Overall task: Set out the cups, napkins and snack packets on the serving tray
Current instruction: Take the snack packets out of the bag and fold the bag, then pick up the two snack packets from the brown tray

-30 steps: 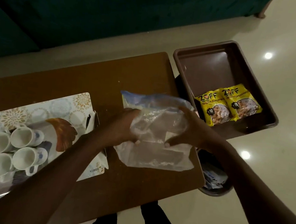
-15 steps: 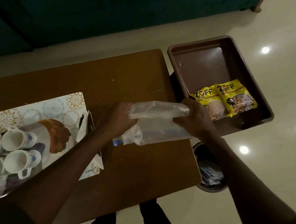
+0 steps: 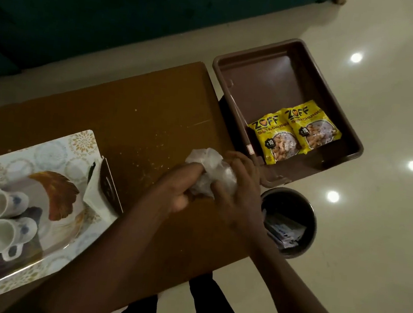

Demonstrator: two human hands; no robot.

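Both hands squeeze a clear plastic bag (image 3: 208,168) into a ball above the right end of the brown table (image 3: 133,113). My left hand (image 3: 180,188) grips it from the left, my right hand (image 3: 242,185) from the right. A patterned serving tray (image 3: 74,147) lies at the table's left end with several white cups (image 3: 3,209) lying on their sides on it. A pack of napkins (image 3: 104,189) leans on the tray's right edge. Two yellow snack packets (image 3: 293,132) lie in a brown plastic tub (image 3: 258,85) just off the table's right end.
A dark round waste bin (image 3: 288,221) with wrappers inside stands on the pale floor below the tub, right of my right forearm. A dark green sofa (image 3: 114,6) runs along the far side. My legs show under the table's near edge.
The flat plastic bag was folded, then crumpled into a small ball between both hands. The view has shifted, so the tray and cups sit lower left.
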